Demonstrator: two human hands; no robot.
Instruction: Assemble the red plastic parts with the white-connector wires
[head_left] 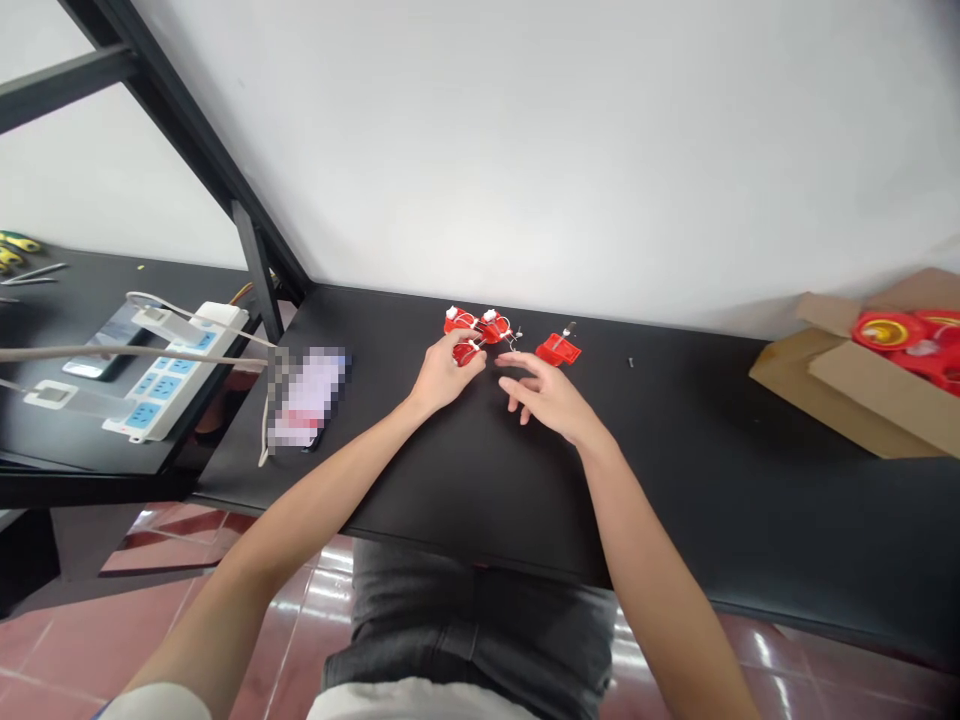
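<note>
Parts (558,350) between phone (309,400) and carton (832,395)

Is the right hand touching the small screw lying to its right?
Apart: the head view shows black tabletop between the right hand and the screw.

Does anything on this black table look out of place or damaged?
A small metal piece, possibly a screw, lies alone on the table, right of the separate red plastic part; it looks stray. No obvious damage.
</note>
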